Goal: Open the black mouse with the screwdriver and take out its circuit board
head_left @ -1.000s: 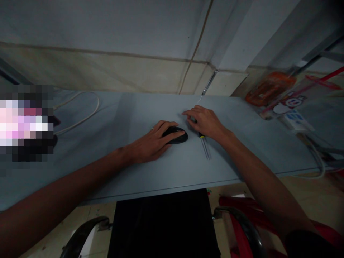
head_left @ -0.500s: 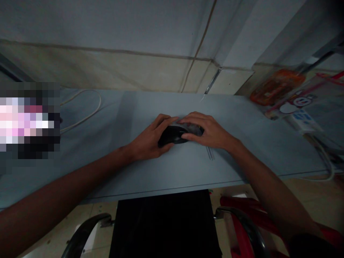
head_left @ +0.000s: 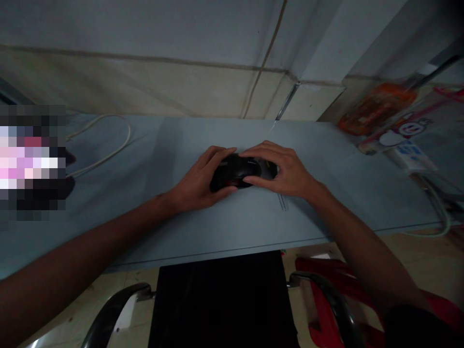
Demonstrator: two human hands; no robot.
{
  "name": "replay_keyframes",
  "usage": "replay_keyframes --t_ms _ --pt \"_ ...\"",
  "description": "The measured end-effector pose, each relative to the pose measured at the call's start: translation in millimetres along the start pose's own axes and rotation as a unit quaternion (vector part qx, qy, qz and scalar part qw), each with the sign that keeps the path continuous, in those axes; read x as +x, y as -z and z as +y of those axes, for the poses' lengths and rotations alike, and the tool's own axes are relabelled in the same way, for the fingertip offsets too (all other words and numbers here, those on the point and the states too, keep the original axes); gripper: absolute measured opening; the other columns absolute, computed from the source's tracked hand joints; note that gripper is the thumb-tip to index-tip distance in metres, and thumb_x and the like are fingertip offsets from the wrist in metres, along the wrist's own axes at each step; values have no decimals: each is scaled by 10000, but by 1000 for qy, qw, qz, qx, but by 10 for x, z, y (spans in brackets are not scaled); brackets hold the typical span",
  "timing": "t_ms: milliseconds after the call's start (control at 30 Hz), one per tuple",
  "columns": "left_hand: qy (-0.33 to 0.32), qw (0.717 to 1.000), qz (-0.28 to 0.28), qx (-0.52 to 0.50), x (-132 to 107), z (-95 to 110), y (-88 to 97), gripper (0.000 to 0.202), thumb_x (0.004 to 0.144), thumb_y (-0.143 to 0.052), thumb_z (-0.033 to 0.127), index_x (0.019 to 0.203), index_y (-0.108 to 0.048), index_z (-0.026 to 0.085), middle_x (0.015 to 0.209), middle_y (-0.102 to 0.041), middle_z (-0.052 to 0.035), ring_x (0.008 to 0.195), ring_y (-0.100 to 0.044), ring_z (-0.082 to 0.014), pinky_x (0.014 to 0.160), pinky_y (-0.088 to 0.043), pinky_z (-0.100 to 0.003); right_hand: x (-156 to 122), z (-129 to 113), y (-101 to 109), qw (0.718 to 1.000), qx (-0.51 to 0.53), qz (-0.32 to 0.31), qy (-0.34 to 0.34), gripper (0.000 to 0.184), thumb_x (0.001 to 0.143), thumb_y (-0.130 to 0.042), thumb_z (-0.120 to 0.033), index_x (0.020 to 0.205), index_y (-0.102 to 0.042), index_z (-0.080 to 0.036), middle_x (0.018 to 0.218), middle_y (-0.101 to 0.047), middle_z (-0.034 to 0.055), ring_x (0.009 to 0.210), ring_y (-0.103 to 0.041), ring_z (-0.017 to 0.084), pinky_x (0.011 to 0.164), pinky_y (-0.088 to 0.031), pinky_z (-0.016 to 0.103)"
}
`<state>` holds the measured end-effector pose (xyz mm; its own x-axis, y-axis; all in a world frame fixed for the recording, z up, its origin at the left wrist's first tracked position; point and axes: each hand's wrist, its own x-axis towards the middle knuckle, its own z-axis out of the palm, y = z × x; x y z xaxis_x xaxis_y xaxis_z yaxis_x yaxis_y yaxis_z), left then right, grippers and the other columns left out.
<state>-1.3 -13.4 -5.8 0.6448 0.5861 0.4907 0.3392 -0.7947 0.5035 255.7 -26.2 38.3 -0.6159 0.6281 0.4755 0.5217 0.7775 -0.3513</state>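
Note:
A glossy black rounded object [head_left: 235,170] lies on the grey-blue table, between my two hands. My left hand [head_left: 203,181] curves around its left end, fingers along the far side and thumb along the near side. From the right, my right hand [head_left: 281,169] grips the other end, its thumb resting on the near side and its fingers over the far side. A greyer part with a small yellow mark shows beneath the right fingers. Two thin strips [head_left: 282,202] stick out on the table below the right hand; what they belong to is hidden.
The table [head_left: 174,246] runs along a tiled wall. A pale cable [head_left: 125,145] loops at left beside a blurred-out patch. At right are an orange packet [head_left: 379,108], a clear bag with a cartoon print [head_left: 409,130] and more cables. A black seat [head_left: 221,304] with armrests stands in front.
The black object has tilted, so more of its glossy top shows between my hands. Both hands keep their hold. The whole view has shifted slightly.

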Motion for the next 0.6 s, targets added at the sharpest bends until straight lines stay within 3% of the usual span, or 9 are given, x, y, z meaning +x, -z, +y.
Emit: replay_keyframes --t_ms 167,267,333,467,600 --pt "7 999 46 -12 39 9 95 541 999 -613 441 1471 -467 221 1354 -572 -107 1276 -555 -220 1141 -494 -438 2 0 -19 999 -7 35 -15 460 912 -724 -442 1311 -662 -221 1171 -751 76 1061 -699 208 953 -562 376" --pt "38 997 70 -5 64 -106 179 535 999 -602 449 1471 -490 222 1364 -573 -107 1264 -570 -221 1125 -498 -437 -8 24 -23 998 -26 34 -41 422 967 -659 -386 1356 -632 -223 1250 -734 81 1071 -705 193 955 -566 363" --pt "68 994 82 14 70 -228 216 555 989 -599 476 1466 -504 210 1357 -579 -112 1241 -582 -228 1108 -504 -447 -13 43 -16 998 -43 38 -39 345 982 -635 -356 1293 -667 -211 1211 -747 78 1040 -712 192 934 -571 360" --pt "111 992 43 46 56 -440 202 599 960 -582 554 1422 -555 175 1306 -633 -116 1212 -592 -256 1103 -494 -487 -8 55 -3 997 -62 42 -5 194 990 -602 -278 1104 -725 -181 1024 -767 59 948 -714 180 868 -573 337" --pt "110 990 22 80 37 -488 140 597 935 -588 570 1390 -585 184 1331 -670 -101 1222 -596 -267 1129 -467 -506 -2 41 -3 998 -58 31 12 155 992 -583 -231 1054 -720 -196 992 -769 38 932 -707 172 849 -571 332"
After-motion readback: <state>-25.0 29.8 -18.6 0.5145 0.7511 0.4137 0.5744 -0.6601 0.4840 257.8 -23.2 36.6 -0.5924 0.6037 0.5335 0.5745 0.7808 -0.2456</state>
